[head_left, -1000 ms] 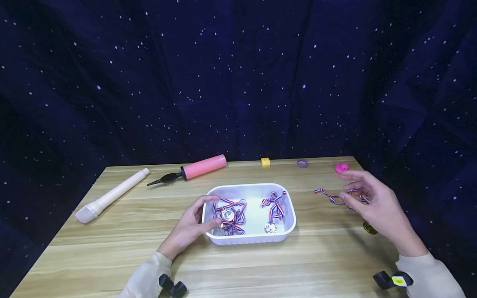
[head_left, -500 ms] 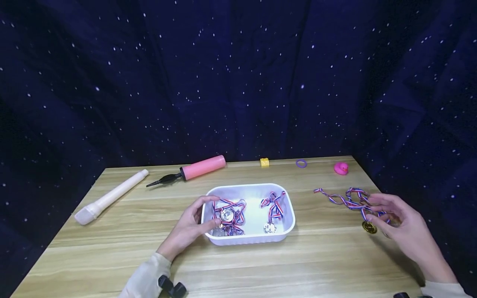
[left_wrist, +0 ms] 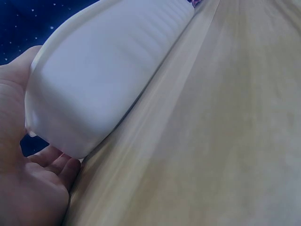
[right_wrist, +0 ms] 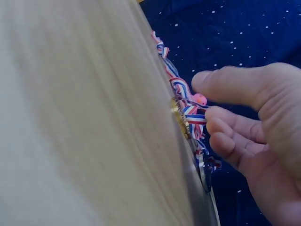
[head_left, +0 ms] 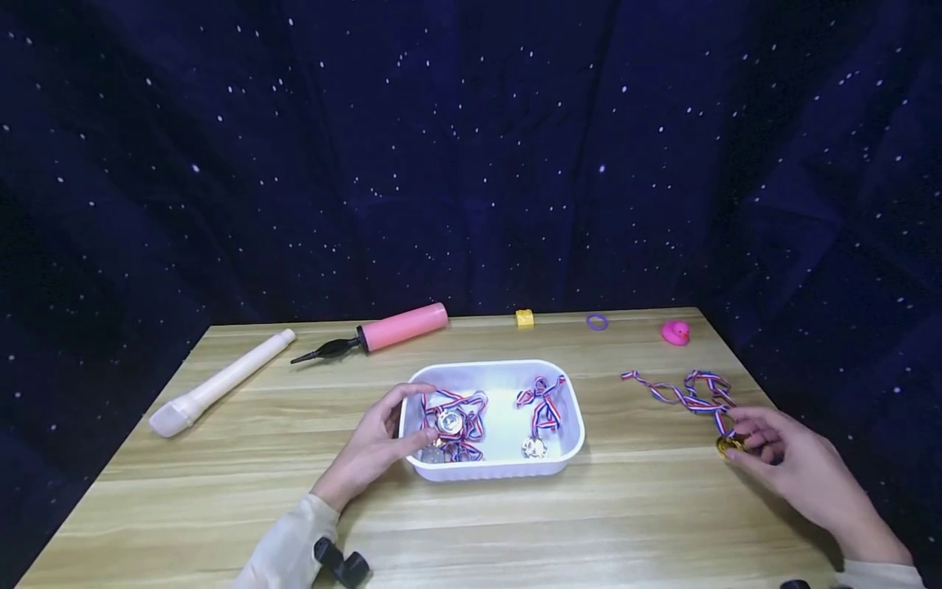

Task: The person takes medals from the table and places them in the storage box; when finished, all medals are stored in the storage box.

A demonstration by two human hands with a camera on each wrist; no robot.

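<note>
My left hand holds the left end of a white plastic tub, thumb on the near rim and fingers at the far corner. Inside lie silver medals on red, white and blue ribbons at the left, and another silver medal at the right. On the table's right side, my right hand is over a gold medal, fingertips right at it. In the right wrist view a gap shows between the thumb and the bent fingers. A silver medal lies below them, and striped ribbon trails leftward.
A white toy microphone lies at the left. Along the back are a pink hand pump with a black nozzle, a small yellow object, a purple ring and a pink rubber duck. A dark starry curtain hangs behind.
My right hand has moved back from over the ribbon toward the near right, then slightly inward, down onto the gold medal. My left hand stays on the tub.
</note>
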